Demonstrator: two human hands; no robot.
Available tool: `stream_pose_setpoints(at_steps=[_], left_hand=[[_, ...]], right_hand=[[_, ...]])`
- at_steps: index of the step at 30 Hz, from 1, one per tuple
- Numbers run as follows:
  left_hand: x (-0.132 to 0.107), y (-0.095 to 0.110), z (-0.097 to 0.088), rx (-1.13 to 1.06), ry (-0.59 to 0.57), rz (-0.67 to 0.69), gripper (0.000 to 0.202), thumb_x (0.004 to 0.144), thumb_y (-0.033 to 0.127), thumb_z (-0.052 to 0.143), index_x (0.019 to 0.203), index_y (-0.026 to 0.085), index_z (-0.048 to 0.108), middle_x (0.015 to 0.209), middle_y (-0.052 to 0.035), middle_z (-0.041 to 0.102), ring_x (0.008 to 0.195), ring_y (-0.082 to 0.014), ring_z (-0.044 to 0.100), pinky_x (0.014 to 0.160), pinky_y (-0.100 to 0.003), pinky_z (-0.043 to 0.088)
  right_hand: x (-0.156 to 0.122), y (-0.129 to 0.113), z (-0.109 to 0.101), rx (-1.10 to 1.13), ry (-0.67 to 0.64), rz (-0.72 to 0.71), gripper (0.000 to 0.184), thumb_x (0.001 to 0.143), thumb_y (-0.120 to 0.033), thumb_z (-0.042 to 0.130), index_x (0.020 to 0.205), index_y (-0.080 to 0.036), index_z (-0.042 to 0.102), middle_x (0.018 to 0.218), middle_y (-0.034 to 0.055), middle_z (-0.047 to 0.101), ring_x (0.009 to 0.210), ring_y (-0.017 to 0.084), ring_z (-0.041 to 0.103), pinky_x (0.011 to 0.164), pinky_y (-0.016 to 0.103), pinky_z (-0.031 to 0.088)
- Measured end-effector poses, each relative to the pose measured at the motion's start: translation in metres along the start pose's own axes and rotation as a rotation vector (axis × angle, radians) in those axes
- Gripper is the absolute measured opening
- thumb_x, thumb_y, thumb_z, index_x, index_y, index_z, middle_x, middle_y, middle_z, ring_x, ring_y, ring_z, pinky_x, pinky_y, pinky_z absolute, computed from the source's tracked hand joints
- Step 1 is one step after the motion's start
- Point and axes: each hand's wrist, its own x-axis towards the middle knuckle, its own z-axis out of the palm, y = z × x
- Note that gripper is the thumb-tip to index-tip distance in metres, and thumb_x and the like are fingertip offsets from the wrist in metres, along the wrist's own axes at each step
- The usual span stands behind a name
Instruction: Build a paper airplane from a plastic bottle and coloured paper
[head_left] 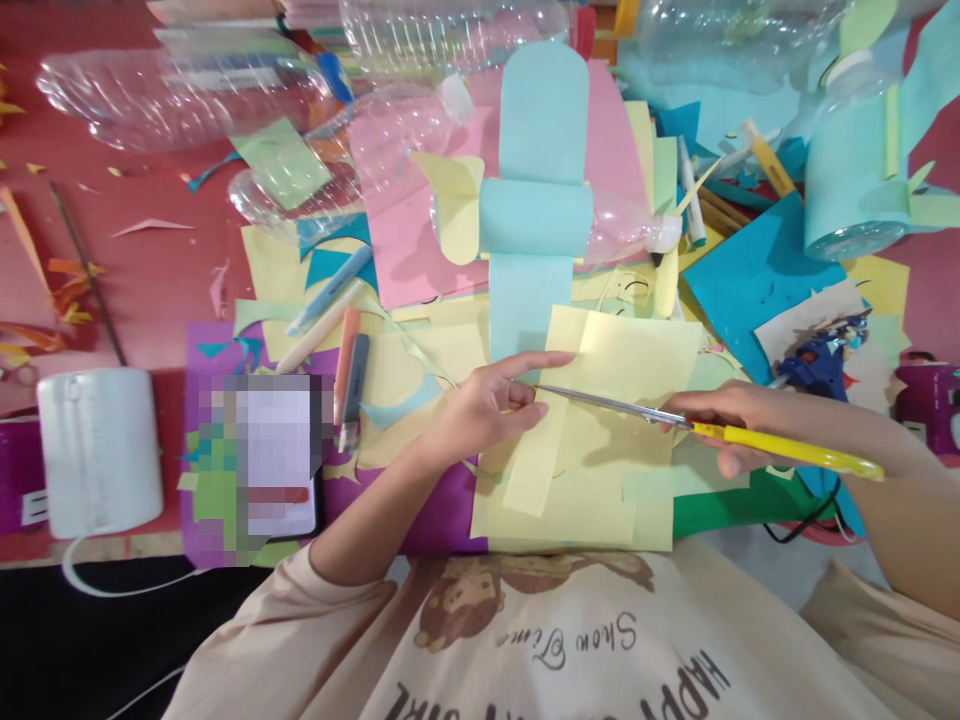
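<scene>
My left hand (491, 400) pinches the left edge of a pale yellow sheet of paper (615, 420), thumb and forefinger closed on it, the index finger stretched along its top. My right hand (724, 425) grips yellow-handled scissors (720, 430). Their steel blades point left across the sheet, and the tips reach my left fingers. A narrow yellow strip (534, 470) hangs down from the sheet. More yellow paper lies under it on a purple sheet (420, 510).
A clear plastic bottle wrapped in light blue paper (536, 215) lies beyond the sheet on pink paper. Pens (349, 375), paper scraps, empty bottles (180, 95), a blue glue gun (817, 355), a white roll (97, 450) and a blue-covered bottle (851, 170) crowd the red table.
</scene>
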Motion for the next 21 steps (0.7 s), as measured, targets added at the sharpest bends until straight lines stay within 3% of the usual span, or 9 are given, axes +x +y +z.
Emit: stream_pose_setpoints(at_steps=[7, 12, 16, 21], left_hand=[[0.0, 0.0, 0.0, -0.015, 0.002, -0.04, 0.055, 0.083, 0.024, 0.062, 0.137, 0.019, 0.052, 0.061, 0.0035, 0.054, 0.046, -0.0042, 0.034, 0.044, -0.018, 0.026], [0.002, 0.005, -0.001, 0.007, 0.032, -0.016, 0.056, 0.081, 0.02, 0.062, 0.136, 0.018, 0.053, 0.052, 0.0083, 0.038, 0.046, -0.004, 0.024, 0.044, -0.019, 0.018], [0.005, 0.007, -0.003, 0.028, 0.117, 0.036, 0.056, 0.077, 0.016, 0.06, 0.133, 0.016, 0.056, 0.051, 0.0091, 0.033, 0.047, -0.0049, 0.022, 0.045, -0.02, 0.015], [0.006, 0.01, -0.005, 0.126, 0.211, 0.016, 0.056, 0.073, 0.013, 0.055, 0.129, 0.015, 0.059, 0.052, 0.009, 0.029, 0.048, -0.0058, 0.021, 0.047, -0.021, 0.016]], right_hand=[[0.004, -0.011, 0.0, -0.027, 0.019, 0.018, 0.048, 0.085, -0.057, 0.059, 0.114, -0.018, 0.061, 0.075, -0.0012, 0.052, 0.062, 0.012, 0.043, 0.054, 0.022, 0.03], [0.0, -0.01, 0.005, -0.017, 0.062, 0.038, 0.04, 0.086, -0.053, 0.059, 0.109, -0.02, 0.061, 0.071, -0.0021, 0.051, 0.058, 0.012, 0.044, 0.052, 0.022, 0.031], [-0.007, -0.011, 0.014, -0.017, 0.197, 0.053, 0.04, 0.083, -0.05, 0.062, 0.109, -0.02, 0.061, 0.071, -0.0017, 0.052, 0.059, 0.012, 0.044, 0.053, 0.022, 0.032], [-0.013, -0.013, 0.033, -0.029, 0.42, 0.165, 0.037, 0.088, -0.053, 0.053, 0.106, -0.021, 0.058, 0.068, -0.0019, 0.048, 0.055, 0.012, 0.044, 0.05, 0.022, 0.035]])
